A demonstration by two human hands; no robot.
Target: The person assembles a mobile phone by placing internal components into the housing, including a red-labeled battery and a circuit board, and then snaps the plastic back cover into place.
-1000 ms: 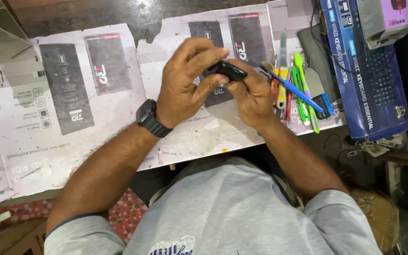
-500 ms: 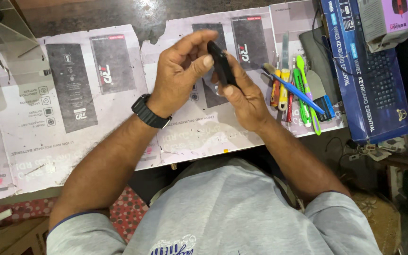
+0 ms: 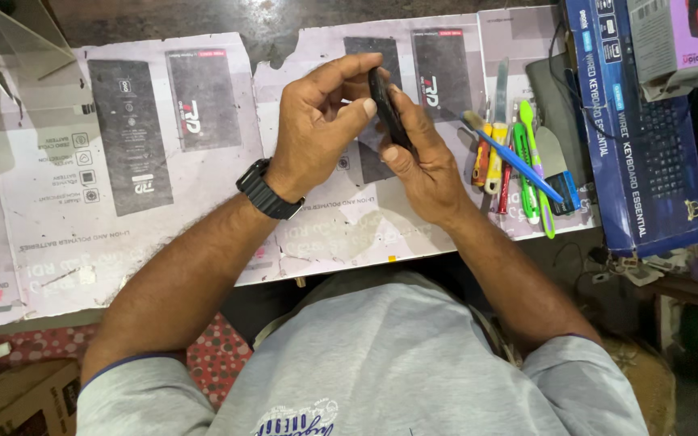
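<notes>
A small black phone (image 3: 387,109) stands on edge above the workbench, held between both hands. My right hand (image 3: 426,165) grips it from below and the right side, thumb against its lower end. My left hand (image 3: 317,129), with a black watch (image 3: 267,191) on the wrist, pinches the phone's upper left edge between thumb and forefinger. Which face of the phone points where cannot be told.
Printed paper sheets (image 3: 123,169) cover the bench. To the right of my hands lie several hand tools (image 3: 519,161): screwdrivers, a brush, green and yellow pry tools. A blue keyboard box (image 3: 640,129) and a purple box (image 3: 676,40) sit at the far right.
The phone has turned from lying flat across my hands to standing on edge. My left thumb and forefinger have shifted onto its upper edge.
</notes>
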